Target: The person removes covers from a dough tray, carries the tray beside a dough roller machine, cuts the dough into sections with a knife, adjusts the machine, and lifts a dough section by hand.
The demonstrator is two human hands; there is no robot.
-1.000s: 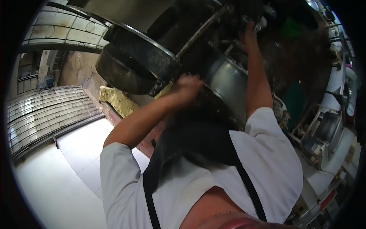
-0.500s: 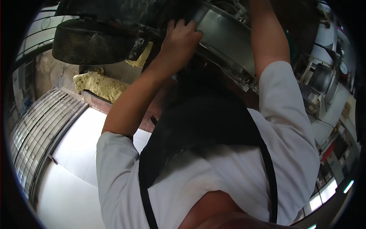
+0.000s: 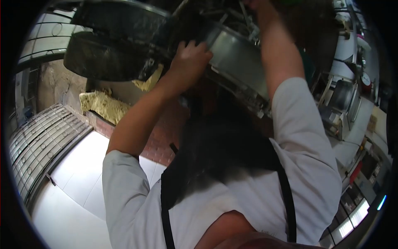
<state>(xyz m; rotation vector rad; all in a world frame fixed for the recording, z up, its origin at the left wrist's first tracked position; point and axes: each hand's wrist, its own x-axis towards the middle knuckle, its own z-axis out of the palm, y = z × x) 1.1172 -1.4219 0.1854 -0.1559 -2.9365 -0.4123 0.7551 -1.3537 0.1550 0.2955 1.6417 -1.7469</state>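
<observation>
My left hand [image 3: 191, 59] is at the upper middle, fingers curled forward and down by the left end of a shiny metal panel [image 3: 238, 58]. The fingertips are hidden, so what they grip cannot be made out. High at the top edge, my right hand [image 3: 253, 3] is cut off by the frame, its fingers mostly out of sight. Beneath it lie thin metal rods and fittings [image 3: 245, 25]. To the left of my left hand sit dark, scuffed rounded metal housings [image 3: 105, 56].
Yellow insulation [image 3: 103, 107] lies on a ledge over red brickwork [image 3: 163, 141]. A metal grille [image 3: 39, 145] stands at left beside white floor tiles [image 3: 78, 182]. On the right are a round dial [image 3: 365, 79] and metal equipment [image 3: 342, 93].
My left hand has shifted slightly left and down in view, along with the metal panel. My right forearm has moved left, bringing part of the hand into sight.
</observation>
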